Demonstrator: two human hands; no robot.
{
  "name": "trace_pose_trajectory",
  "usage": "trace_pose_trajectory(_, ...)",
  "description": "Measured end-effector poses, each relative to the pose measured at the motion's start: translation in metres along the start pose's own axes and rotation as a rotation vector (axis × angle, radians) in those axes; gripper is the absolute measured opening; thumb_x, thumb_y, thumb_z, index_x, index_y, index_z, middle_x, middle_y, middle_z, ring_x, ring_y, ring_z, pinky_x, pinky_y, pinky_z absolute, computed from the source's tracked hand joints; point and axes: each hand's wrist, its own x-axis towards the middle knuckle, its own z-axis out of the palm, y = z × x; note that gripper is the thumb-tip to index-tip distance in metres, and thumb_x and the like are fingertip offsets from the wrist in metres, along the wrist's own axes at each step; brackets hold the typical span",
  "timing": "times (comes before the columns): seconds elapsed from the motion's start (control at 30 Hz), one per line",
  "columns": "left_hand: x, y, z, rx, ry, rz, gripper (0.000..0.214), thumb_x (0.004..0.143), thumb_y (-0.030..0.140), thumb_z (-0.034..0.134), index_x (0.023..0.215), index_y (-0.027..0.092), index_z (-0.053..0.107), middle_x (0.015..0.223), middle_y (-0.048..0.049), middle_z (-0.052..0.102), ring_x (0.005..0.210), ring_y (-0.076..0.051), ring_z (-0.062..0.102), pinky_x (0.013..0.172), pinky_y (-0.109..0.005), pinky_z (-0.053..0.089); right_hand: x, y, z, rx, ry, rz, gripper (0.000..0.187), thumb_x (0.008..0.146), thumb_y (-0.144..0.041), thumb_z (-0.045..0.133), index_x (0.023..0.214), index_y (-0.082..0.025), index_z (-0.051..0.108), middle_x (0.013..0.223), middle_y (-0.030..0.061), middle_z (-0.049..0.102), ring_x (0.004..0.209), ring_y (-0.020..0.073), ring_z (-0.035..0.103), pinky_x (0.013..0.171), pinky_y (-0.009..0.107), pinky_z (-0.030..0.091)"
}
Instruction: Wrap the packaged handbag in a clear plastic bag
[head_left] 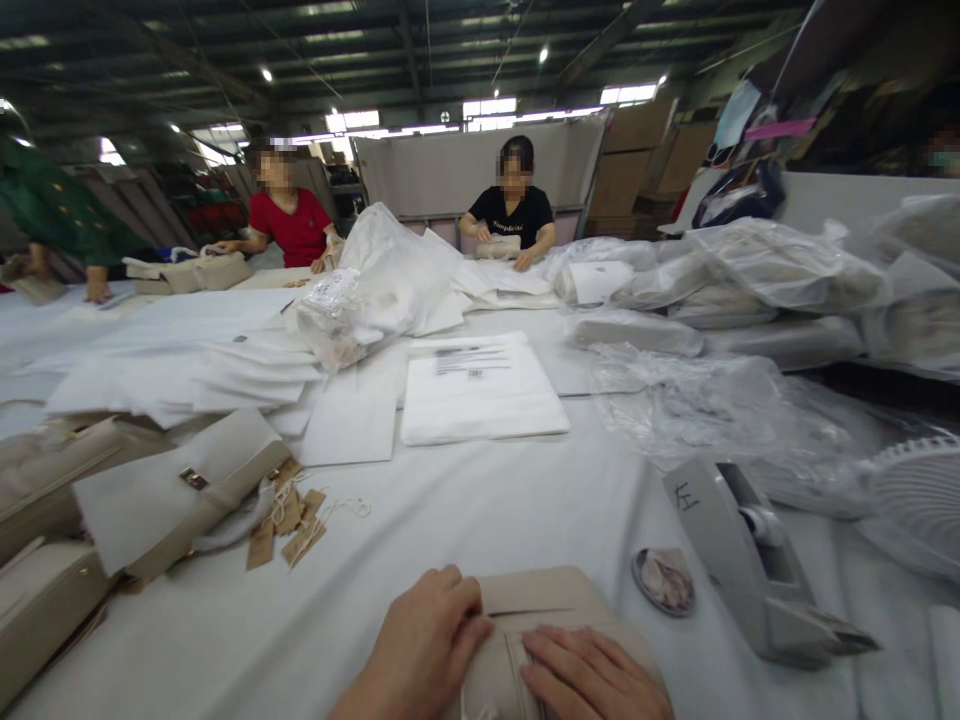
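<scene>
A beige handbag [551, 595] lies in front of me at the bottom of the view, its lower part cut off by the frame. On its left side, my left hand [431, 645] is closed, with curled fingers and thumb gripping the bag's edge. My right hand [592, 675] rests on top with the fingers stretched out side by side across a strap-like band. To the left, several brown paper tags [289, 515] with strings lie by another beige handbag [187, 490], which has a white sheet over its front and a metal clasp.
A grey tape dispenser [750, 560] and a small round dish [665, 580] stand at right, near a white fan [919, 490]. A stack of white plastic bags [484, 390] lies ahead. Plastic-wrapped bags [787, 265] pile up behind. Several people work across the table.
</scene>
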Motion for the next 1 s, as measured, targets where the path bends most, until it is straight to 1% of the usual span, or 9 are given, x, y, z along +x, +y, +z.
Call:
trace_pose_trajectory(0.1,-0.007,-0.022,-0.009,-0.284,0.029,-0.011,0.019,0.087,0.037,0.055,0.101,0.026,0.061,0.101,-0.0012,0.069,0.096,-0.021,0.061,0.087,-0.035,0.048,-0.003,0.008,0.008,0.010,0.038,0.036,0.040,0.086,-0.040,0.061,0.117,-0.014,0.063,0.106,0.0062,0.074,0.100,0.0167,0.069,0.088,0.027,0.054)
trace_pose_trajectory(0.2,-0.027,-0.056,-0.004,-0.491,0.014,0.079,0.066,0.081,0.065,0.055,0.133,0.025,0.046,0.137,-0.0095,0.057,0.125,-0.026,0.053,0.108,-0.041,0.041,-0.017,0.019,0.013,0.019,0.070,0.064,0.062,0.088,-0.057,0.055,0.130,-0.011,0.053,0.114,0.0115,0.071,0.113,0.0216,0.063,0.111,0.038,0.039)
trace_pose_trajectory(0.27,-0.041,-0.082,0.018,-0.566,0.051,0.143,0.094,0.069,0.079,0.057,0.142,0.023,0.035,0.152,-0.0135,0.041,0.139,-0.030,0.039,0.118,-0.044,0.031,-0.032,0.023,0.015,0.022,0.088,0.147,0.073,0.087,-0.065,0.050,0.138,-0.012,0.044,0.126,0.0154,0.065,0.121,0.0261,0.058,0.117,0.047,0.030)
trace_pose_trajectory(0.37,-0.050,-0.113,0.066,-0.667,0.189,0.062,0.094,0.073,0.078,0.053,0.145,0.023,0.029,0.155,-0.0150,0.035,0.145,-0.029,0.029,0.121,-0.046,0.023,-0.053,0.021,0.016,0.033,0.058,0.366,0.077,0.085,-0.055,0.058,0.144,-0.010,0.035,0.140,0.0199,0.052,0.130,0.0304,0.049,0.112,0.045,0.039)
trace_pose_trajectory(0.5,-0.036,-0.119,0.105,-0.788,0.308,-0.015,0.112,0.068,0.081,0.055,0.149,0.020,0.007,0.156,-0.0192,0.031,0.144,-0.031,0.030,0.121,-0.047,0.024,-0.060,0.018,0.025,0.124,0.001,0.594,0.073,0.088,-0.044,0.058,0.146,-0.011,0.030,0.148,0.0191,0.041,0.135,0.0297,0.043,0.105,0.038,0.048)
trace_pose_trajectory(0.6,-0.007,-0.108,0.098,-0.875,0.354,0.018,0.126,0.063,0.079,0.063,0.147,0.018,-0.008,0.149,-0.0198,0.042,0.137,-0.032,0.042,0.116,-0.048,0.034,-0.051,0.027,0.044,0.210,0.030,0.761,0.083,0.084,-0.047,0.062,0.149,-0.013,0.024,0.148,0.0200,0.042,0.133,0.0321,0.045,0.104,0.044,0.048)
trace_pose_trajectory(0.8,0.050,-0.092,0.050,-0.777,0.519,-0.134,0.086,0.080,0.073,0.047,0.139,0.012,0.030,0.143,-0.0185,0.050,0.138,-0.029,0.041,0.117,-0.046,0.031,-0.012,0.063,0.080,0.394,0.106,1.144,0.082,0.084,-0.068,0.049,0.140,-0.009,0.038,0.122,0.0186,0.066,0.109,0.0301,0.065,0.088,0.042,0.058)
trace_pose_trajectory(0.9,0.046,-0.091,0.038,-0.744,0.469,-0.269,0.078,0.082,0.071,0.042,0.130,0.010,0.044,0.136,-0.0188,0.057,0.134,-0.029,0.046,0.118,-0.047,0.028,-0.009,0.060,0.074,0.396,-0.033,1.188,0.069,0.087,-0.067,0.045,0.125,-0.011,0.057,0.109,0.0145,0.072,0.100,0.0294,0.069,0.081,0.039,0.060)
trace_pose_trajectory(1.0,0.022,-0.099,0.043,-0.737,0.345,-0.349,0.073,0.083,0.069,0.041,0.125,0.010,0.052,0.132,-0.0166,0.061,0.133,-0.029,0.047,0.118,-0.044,0.030,-0.031,0.040,0.070,0.389,-0.136,1.047,0.053,0.090,-0.056,0.051,0.126,-0.018,0.059,0.106,0.0075,0.074,0.094,0.0244,0.071,0.073,0.029,0.061)
